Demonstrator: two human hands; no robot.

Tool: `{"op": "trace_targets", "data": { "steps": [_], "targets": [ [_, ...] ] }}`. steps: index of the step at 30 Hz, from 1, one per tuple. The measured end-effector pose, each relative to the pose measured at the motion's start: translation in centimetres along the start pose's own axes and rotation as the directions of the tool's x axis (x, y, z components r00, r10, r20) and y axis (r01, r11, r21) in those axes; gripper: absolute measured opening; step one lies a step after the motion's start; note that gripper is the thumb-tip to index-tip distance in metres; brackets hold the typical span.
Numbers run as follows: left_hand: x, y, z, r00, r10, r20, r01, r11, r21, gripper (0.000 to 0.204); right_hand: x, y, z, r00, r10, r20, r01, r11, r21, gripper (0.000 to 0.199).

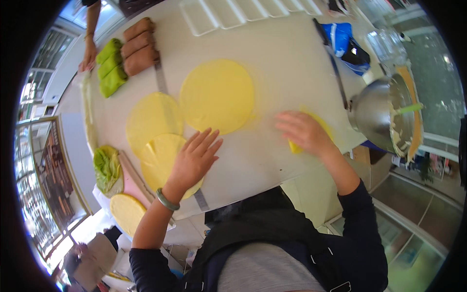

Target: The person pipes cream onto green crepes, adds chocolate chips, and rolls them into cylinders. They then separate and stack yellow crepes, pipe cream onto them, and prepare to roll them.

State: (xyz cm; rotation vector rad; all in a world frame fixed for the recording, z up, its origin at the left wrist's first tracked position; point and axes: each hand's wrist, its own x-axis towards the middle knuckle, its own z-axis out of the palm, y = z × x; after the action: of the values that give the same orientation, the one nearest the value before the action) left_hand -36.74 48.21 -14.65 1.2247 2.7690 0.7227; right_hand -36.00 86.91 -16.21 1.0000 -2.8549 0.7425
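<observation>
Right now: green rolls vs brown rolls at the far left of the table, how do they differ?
Colour: the green rolls are bright green; the brown rolls are tan-brown. Position: the green rolls sit nearer the table's left edge, close to another person's hand; the brown rolls lie on their other side, toward the white trays. Shared: both are sets of three similar-sized rolled wraps, laid side by side, touching, and far from the person's own hands.

We see bright daylight from the windows (36,97) at left, washing the white table (287,63) nearly shadowless. The right hand (304,131) is smeared by motion blur. Edges bend strongly inside a black fisheye rim.
</observation>
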Motion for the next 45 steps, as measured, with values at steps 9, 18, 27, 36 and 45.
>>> {"op": "trace_targets", "data": {
  "steps": [9,18,27,36,45],
  "targets": [
    [10.9,13.0,10.1,0.999,0.041,-0.036,-0.05,0.941,-0.334,0.035,-13.1,-1.7,-3.1,0.528,0.814,-0.243,-0.759,0.58,0.295,0.022],
    [14.4,13.1,13.3,0.975,-0.205,0.087,0.221,0.927,-0.303,0.034,-13.9,-0.4,-1.0,0.504,0.802,-0.321,-0.782,0.581,0.224,0.022],
    [14.7,10.4,12.2,0.98,-0.155,-0.123,0.096,0.916,-0.39,0.028,-11.0,-0.8,-3.3,0.46,0.847,-0.265,-0.767,0.53,0.361,0.025],
    [11.8,13.7,10.8,0.979,-0.1,-0.176,0.023,0.919,-0.393,0.032,-10.7,-0.4,-2.0,0.605,0.624,-0.495,-0.628,0.756,0.184,0.022],
    [11.0,17.5,10.0,0.967,-0.222,-0.125,0.061,0.678,-0.732,0.048,-2.0,-7.1,-9.2,0.689,0.676,-0.263,-0.494,0.703,0.512,0.012]
  ]
}}
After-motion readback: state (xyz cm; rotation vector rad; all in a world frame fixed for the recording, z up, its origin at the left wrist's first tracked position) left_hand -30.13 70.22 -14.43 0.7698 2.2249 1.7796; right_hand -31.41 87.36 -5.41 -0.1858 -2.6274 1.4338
